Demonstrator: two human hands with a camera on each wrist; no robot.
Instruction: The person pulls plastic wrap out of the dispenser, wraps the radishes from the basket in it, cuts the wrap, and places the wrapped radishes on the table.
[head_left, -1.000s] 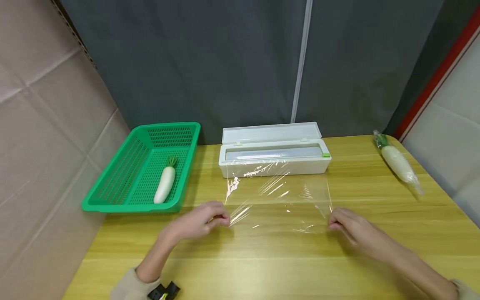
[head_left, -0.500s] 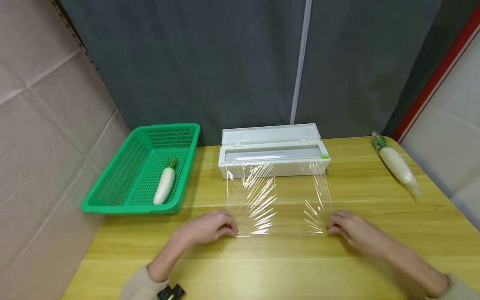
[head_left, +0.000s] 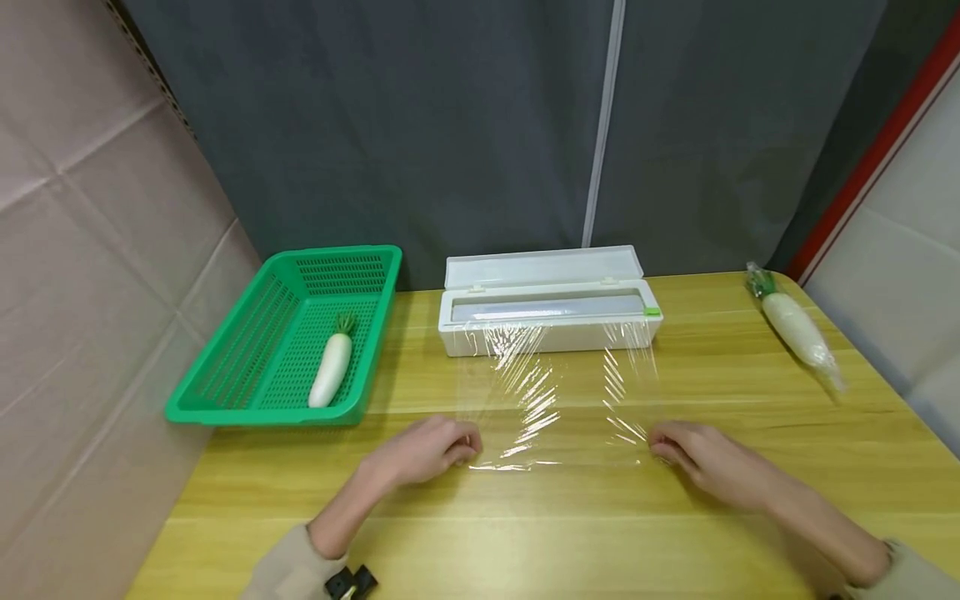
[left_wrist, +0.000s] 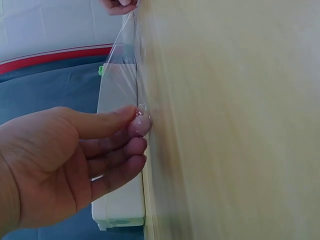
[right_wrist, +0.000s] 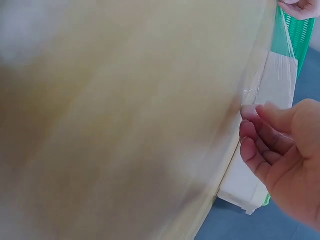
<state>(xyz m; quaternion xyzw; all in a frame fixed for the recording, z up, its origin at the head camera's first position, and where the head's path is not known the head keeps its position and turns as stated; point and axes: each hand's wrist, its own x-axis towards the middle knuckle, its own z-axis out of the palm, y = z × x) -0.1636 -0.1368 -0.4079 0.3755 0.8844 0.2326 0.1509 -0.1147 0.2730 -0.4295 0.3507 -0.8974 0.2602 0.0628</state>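
Observation:
A clear sheet of plastic wrap (head_left: 540,408) runs from the white wrap dispenser (head_left: 551,337) toward the person, creased with bright glints. My left hand (head_left: 435,450) pinches its near left corner between thumb and forefinger; in the left wrist view, the film bunches at the fingertips (left_wrist: 141,122). At the near right corner my right hand (head_left: 701,458) pinches the film the same way, as the right wrist view shows at the thumb and forefinger tips (right_wrist: 252,111). The dispenser's lid (head_left: 543,267) stands raised behind it, and a roll lies inside.
A green plastic basket (head_left: 176,408) at the left holds one white radish (head_left: 330,371) with trimmed green stems. At the far right of the wooden table (head_left: 525,550) lies another radish (head_left: 798,329), wrapped in film. A dark curtain (head_left: 420,125) hangs behind.
My left hand has moved right and slightly nearer the person, narrowing the gap between the hands. The glints and creases in the film have shifted. Both hands keep their pinch.

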